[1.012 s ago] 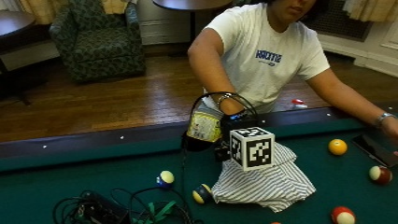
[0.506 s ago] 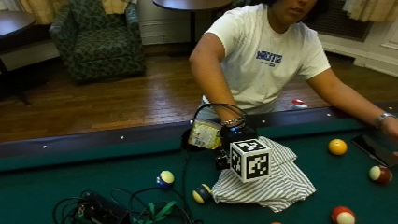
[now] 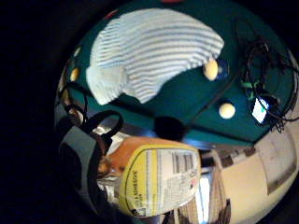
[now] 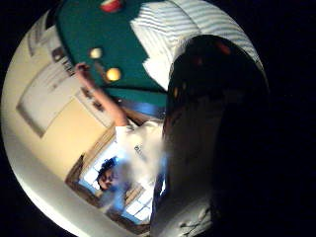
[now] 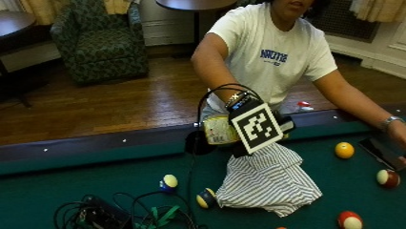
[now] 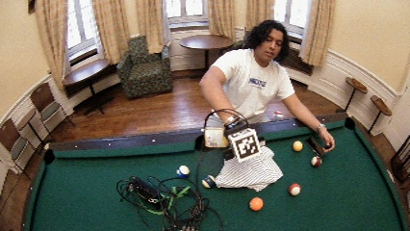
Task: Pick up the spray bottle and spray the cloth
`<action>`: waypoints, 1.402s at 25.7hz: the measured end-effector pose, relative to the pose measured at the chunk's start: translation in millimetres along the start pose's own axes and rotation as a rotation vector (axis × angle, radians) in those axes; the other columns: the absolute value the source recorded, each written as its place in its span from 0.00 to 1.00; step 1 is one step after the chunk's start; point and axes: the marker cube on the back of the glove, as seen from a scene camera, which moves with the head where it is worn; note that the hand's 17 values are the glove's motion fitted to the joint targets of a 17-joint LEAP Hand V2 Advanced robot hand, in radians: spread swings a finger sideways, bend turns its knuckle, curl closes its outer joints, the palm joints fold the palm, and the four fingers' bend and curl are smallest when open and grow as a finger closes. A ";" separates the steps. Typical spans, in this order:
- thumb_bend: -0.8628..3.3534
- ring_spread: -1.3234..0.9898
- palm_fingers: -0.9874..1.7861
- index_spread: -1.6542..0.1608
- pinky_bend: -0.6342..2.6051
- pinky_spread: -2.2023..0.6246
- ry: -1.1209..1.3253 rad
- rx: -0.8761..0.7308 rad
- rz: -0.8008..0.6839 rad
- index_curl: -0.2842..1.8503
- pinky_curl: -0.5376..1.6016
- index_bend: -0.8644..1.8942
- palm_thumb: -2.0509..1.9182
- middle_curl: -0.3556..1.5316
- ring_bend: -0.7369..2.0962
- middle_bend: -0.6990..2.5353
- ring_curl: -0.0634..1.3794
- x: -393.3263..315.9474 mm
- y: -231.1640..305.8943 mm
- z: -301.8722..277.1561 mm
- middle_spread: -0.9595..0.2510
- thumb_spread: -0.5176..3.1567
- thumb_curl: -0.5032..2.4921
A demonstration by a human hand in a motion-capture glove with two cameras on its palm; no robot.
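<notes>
A spray bottle [image 5: 218,130] with a yellow label hangs in the air over the table's near rail, just above the far edge of a striped cloth [image 5: 266,183]. My gloved right hand [image 5: 285,125] grips the bottle, though much of the hand is hidden. The cloth lies crumpled on the green felt. In the little finger side palm view the bottle's label [image 3: 159,182] is close to the palm, with the cloth [image 3: 149,51] spread beyond it. The thumb side palm view is half filled by the dark bottle [image 4: 212,123], with the cloth [image 4: 173,24] past it.
Billiard balls lie around the cloth: a yellow one [image 5: 344,150], a red-striped one [image 5: 387,178], a red one [image 5: 350,220], and two [image 5: 168,182] [image 5: 206,198] beside its left edge. A cable tangle [image 5: 114,214] lies at front left. The bare hand [image 5: 396,131] rests by a phone [image 5: 380,152].
The hand with the bottle dipped toward the cloth, then rose again and tilted a little. The cloth and the balls have stayed where they were.
</notes>
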 end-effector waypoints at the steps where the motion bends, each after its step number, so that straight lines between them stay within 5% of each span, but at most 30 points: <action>1: 0.20 0.48 0.85 0.78 0.36 0.67 -0.041 0.045 -0.046 0.44 0.46 0.46 0.75 0.51 0.54 0.43 0.40 -4.1 5.3 -8.8 0.63 0.25 0.46; 9: 0.20 0.48 0.85 0.78 0.36 0.67 -0.407 0.342 -0.369 0.44 0.46 0.46 0.75 0.51 0.54 0.43 0.40 -26.3 36.2 -52.5 0.63 0.25 0.46; 19: 0.20 0.48 0.85 0.78 0.36 0.67 -0.632 0.495 -0.688 0.44 0.46 0.45 0.76 0.51 0.54 0.43 0.40 -56.2 27.7 -38.5 0.63 0.25 0.46; 36: 0.20 0.48 0.85 0.78 0.36 0.67 -0.716 0.674 -0.840 0.45 0.46 0.45 0.76 0.51 0.54 0.43 0.40 -158.0 -52.8 24.3 0.63 0.25 0.46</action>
